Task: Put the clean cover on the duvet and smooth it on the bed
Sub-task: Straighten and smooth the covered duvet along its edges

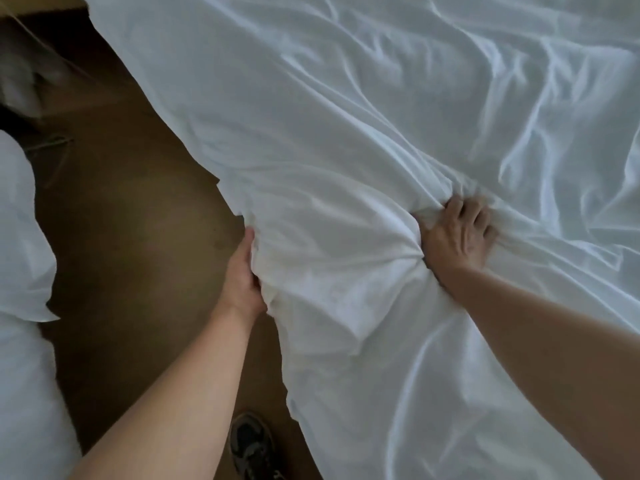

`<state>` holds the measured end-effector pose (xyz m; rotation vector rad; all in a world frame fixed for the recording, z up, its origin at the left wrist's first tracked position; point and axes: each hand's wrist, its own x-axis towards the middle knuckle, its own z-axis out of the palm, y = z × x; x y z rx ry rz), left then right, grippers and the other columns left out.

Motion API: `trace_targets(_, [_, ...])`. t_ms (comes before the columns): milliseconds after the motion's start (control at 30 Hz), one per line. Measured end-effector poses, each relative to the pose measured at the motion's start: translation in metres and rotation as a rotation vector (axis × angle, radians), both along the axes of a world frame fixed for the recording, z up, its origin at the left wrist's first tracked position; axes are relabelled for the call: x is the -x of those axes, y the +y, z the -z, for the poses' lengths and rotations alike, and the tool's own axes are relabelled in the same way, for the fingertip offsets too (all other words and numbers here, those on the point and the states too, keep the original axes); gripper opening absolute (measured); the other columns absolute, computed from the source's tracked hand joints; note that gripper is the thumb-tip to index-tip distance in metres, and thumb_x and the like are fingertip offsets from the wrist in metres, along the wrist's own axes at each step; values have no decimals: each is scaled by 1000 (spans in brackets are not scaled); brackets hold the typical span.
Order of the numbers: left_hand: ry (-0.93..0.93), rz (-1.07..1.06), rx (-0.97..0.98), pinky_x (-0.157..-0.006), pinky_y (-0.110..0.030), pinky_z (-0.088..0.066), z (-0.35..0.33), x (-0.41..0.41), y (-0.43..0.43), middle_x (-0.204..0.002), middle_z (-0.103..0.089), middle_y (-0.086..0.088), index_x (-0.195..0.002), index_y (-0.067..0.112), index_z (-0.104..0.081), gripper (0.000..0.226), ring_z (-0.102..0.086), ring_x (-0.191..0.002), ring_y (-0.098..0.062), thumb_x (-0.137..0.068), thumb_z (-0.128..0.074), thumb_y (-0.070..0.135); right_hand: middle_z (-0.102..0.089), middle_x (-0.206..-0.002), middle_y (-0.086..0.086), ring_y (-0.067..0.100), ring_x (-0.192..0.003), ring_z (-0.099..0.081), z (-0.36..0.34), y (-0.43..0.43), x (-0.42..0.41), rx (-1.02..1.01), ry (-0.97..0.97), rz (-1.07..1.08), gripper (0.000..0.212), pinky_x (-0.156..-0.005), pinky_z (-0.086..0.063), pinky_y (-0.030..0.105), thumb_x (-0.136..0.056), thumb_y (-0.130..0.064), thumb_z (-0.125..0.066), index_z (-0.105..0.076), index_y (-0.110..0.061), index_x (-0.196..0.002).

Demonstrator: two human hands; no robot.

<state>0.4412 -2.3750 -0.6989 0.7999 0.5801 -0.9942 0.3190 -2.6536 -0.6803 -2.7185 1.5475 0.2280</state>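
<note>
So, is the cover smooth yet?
No, the cover is creased all over and bunched where the left hand and right hand grip it.

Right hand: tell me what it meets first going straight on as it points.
The right hand points forward; it would likely meet only more of the rumpled white fabric duvet cover it grips.

A single wide-angle camera on the head looked forward and steeply down, close above the cover (381, 116), which filled the right and top. The floor (138, 237) ran down the left; a shoe (251, 445) showed at the bottom edge.
</note>
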Motion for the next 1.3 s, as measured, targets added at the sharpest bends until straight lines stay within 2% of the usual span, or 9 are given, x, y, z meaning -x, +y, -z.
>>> trace_targets(133, [-91,266,-88,-76,-36,-61,-15,-22,-22,-117,-74,-7,-123,20,-70,31,-73,-104,-25,-100,-58,37,-27,-156,16,36,-143,-24,4,14,0,89,-205,-82,85,-119,-14,55,-86,-70,-50,-34,-8,-142])
trace_targets(267, [-161,314,-130,-86,-38,-58,-10,-30,-26,-124,-72,-6,-131,20,-66,41,-70,-111,-24,-93,-69,37,-33,-158,12,34,-145,-30,-26,6,-33,148,-482,-204,108,-117,-18,47,-70,-88,-58,-36,-14,-147])
trace_targets(367, [-226,318,-256,-80,-33,-58,-7,-36,-33,-114,-76,-2,-123,18,-69,41,-73,-102,-19,-90,-72,41,-66,-117,12,36,-107,-61,-24,9,-86,11,-247,-308,91,-93,-36,44,-70,-91,-52,-57,-16,-120])
trace_targets(467, [-337,230,-509,-66,-26,-59,-6,-39,-39,-102,-78,4,-114,23,-70,35,-75,-88,-13,-87,-75,45,-72,-99,15,39,-91,-66,-33,-9,-109,-149,-226,-272,77,-71,-42,39,-73,-87,-53,-68,-18,-104])
trace_targets(700, [-420,-38,-731,-73,-26,-58,-12,-55,-36,-92,-77,12,-96,30,-71,41,-74,-83,-8,-65,-93,43,-63,-112,21,39,-107,-55,-107,-87,-122,-4,-446,-154,76,-91,-42,48,-68,-78,-68,-56,-12,-104])
trace_targets(800, [-188,153,-550,-93,-42,-57,-1,-74,-38,-113,-75,2,-119,25,-66,71,-73,-101,-18,-62,-91,57,-55,-126,20,38,-120,-48,-51,-81,-116,10,-330,-124,91,-106,-34,54,-67,-82,-61,-50,-9,-121])
trace_targets(967, [-43,303,-264,-106,-46,-47,41,-56,-2,-131,-67,-8,-134,16,-63,45,-65,-121,-25,-95,-65,41,-34,-151,23,41,-139,-33,19,-50,-94,-4,-190,-222,103,-118,-12,57,-79,-82,-45,-28,-10,-151])
trace_targets(1167, [149,229,-450,-100,-50,-53,50,4,34,-127,-67,-18,-122,9,-70,30,-67,-113,-34,-102,-57,28,-47,-136,18,40,-122,-45,-2,-34,-81,-46,-226,-271,91,-101,-33,57,-78,-80,-56,-37,-17,-141])
trace_targets(1300, [92,71,-308,-105,-43,-42,30,-55,11,-133,-61,-12,-125,6,-62,48,-63,-116,-31,-89,-60,38,-44,-139,9,38,-121,-44,-28,-12,-83,-136,-139,-316,80,-100,-37,56,-81,-82,-47,-45,-22,-134])
